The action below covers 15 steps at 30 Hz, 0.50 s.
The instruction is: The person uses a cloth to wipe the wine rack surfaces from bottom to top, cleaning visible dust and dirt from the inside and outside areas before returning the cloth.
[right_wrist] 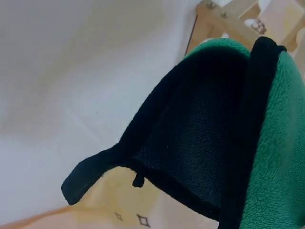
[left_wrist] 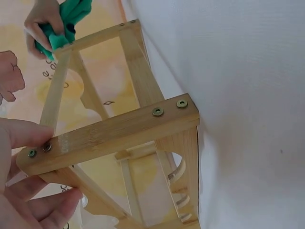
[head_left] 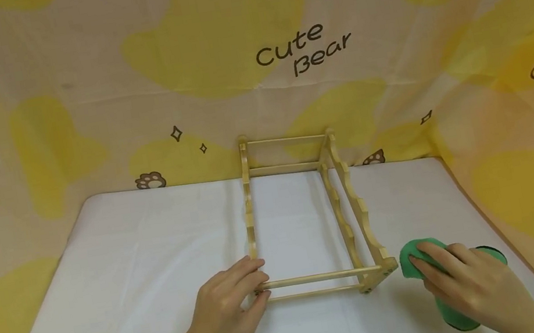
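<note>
A light wooden rack (head_left: 362, 215) with scalloped side rails and thin crossbars lies on the white surface. At its near left corner my left hand (head_left: 226, 303) grips the frame, thumb and fingers around the end piece. Metal screws show on that end piece (left_wrist: 109, 136) in the left wrist view. My right hand (head_left: 468, 280) holds a bunched green cloth (head_left: 450, 309), just right of the rack's near right corner. In the right wrist view the cloth (right_wrist: 274, 162) shows a dark inner side, black edging and a small loop; the hand itself is hidden there.
White fabric covers the table (head_left: 154, 250). A yellow and beige curtain (head_left: 204, 41) printed with "Cute Bear" hangs behind and along both sides, close to the rack's far end.
</note>
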Each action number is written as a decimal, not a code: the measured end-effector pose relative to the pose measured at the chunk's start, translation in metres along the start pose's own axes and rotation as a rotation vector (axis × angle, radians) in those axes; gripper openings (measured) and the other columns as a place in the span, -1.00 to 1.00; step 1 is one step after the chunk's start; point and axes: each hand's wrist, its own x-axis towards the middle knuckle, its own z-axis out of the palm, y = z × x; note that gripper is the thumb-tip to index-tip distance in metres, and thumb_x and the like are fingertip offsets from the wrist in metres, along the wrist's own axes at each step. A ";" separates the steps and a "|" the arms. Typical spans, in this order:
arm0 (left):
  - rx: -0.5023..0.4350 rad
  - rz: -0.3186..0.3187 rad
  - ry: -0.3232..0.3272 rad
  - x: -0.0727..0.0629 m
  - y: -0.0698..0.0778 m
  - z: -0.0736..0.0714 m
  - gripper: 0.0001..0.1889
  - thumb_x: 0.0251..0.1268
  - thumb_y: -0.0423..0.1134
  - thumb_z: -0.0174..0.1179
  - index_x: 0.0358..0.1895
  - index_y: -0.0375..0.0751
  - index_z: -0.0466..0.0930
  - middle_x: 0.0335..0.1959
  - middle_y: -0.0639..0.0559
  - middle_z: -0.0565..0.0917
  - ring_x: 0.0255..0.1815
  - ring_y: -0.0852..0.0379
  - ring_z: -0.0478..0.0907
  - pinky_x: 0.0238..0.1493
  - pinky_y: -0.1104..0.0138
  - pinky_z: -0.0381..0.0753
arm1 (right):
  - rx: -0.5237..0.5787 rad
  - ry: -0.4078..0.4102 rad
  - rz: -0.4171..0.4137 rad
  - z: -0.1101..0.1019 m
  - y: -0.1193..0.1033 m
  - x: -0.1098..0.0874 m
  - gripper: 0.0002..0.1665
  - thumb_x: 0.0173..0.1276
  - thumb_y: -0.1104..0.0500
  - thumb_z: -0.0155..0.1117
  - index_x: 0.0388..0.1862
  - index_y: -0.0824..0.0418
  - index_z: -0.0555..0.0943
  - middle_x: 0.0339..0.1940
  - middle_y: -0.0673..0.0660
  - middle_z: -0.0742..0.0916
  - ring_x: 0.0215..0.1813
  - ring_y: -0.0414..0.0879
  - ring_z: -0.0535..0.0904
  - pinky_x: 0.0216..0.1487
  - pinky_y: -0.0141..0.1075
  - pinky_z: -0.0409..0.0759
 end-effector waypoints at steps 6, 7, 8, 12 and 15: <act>-0.016 -0.026 -0.012 -0.001 0.002 -0.001 -0.70 -0.12 -0.51 0.51 -0.29 -0.15 0.70 -0.17 0.03 0.80 -0.09 0.00 0.80 -0.08 0.17 0.82 | -0.023 -0.007 0.086 0.007 0.013 -0.008 -0.37 0.74 -0.05 -0.06 -0.26 0.30 0.82 -0.16 0.27 0.78 -0.50 0.03 0.50 -0.66 -0.21 0.55; -0.024 -0.027 -0.015 -0.002 0.002 -0.001 -0.71 -0.11 -0.51 0.50 -0.28 -0.16 0.70 -0.17 0.03 0.79 -0.07 0.00 0.80 -0.03 0.16 0.81 | -0.025 -0.016 0.100 0.009 0.015 -0.009 -0.37 0.73 -0.06 -0.06 -0.26 0.30 0.82 -0.15 0.28 0.78 -0.50 0.04 0.51 -0.65 -0.19 0.56; -0.034 -0.023 -0.014 -0.002 0.002 -0.001 -0.72 -0.09 -0.52 0.48 -0.27 -0.17 0.70 -0.17 0.03 0.79 -0.06 -0.01 0.80 0.01 0.14 0.80 | -0.029 -0.028 0.114 0.010 0.017 -0.011 -0.36 0.73 -0.07 -0.06 -0.25 0.30 0.82 -0.14 0.28 0.77 -0.50 0.04 0.52 -0.64 -0.17 0.59; -0.059 0.006 0.002 -0.003 0.000 0.001 -0.78 0.04 -0.53 0.40 -0.25 -0.21 0.70 -0.18 0.02 0.78 -0.04 -0.05 0.79 0.12 0.10 0.76 | -0.030 -0.058 0.159 0.015 0.024 -0.017 -0.34 0.71 -0.11 -0.08 -0.22 0.30 0.82 -0.11 0.30 0.77 -0.49 0.07 0.53 -0.64 -0.10 0.60; -0.061 0.031 0.013 -0.004 -0.001 0.001 -0.76 0.02 -0.56 0.39 -0.24 -0.23 0.70 -0.19 0.01 0.78 -0.06 -0.09 0.79 0.13 0.08 0.75 | -0.028 -0.069 0.181 0.018 0.028 -0.021 -0.32 0.71 -0.13 -0.10 -0.21 0.30 0.82 -0.10 0.32 0.76 -0.48 0.08 0.52 -0.65 -0.08 0.59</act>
